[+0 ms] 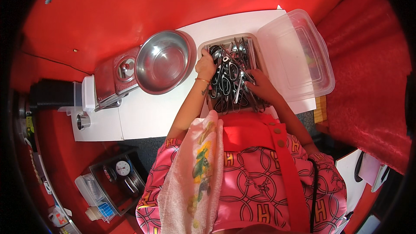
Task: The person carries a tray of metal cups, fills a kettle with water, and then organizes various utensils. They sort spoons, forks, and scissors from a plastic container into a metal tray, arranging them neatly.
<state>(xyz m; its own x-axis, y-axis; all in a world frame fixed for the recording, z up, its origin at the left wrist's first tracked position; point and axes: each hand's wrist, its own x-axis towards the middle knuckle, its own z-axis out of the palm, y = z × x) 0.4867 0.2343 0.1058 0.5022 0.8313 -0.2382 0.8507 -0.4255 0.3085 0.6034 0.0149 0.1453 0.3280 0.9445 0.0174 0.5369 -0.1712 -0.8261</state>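
A plastic tub (261,59) full of scissors (226,71), metal utensils and other tools stands on the white table before me. My left hand (205,66) is at the tub's left side, its thumb near the rim; whether it grips the rim I cannot tell. At the right side of the heap, my right hand (260,86) touches the metal tools, with its fingers partly among them. Whether it holds one is unclear. Left of the tub, a stainless steel bowl (165,61) leans tilted on the table. A clear plastic lid (299,55) lies to the right.
Steel containers with a lid (109,81) sit at the table's left, near a small metal cup (83,121). Below left, a dark rack (118,187) holds a dial scale (123,168) and metal items. A red wall (208,0) rises behind the white table (146,117). A towel (195,175) hangs over my front.
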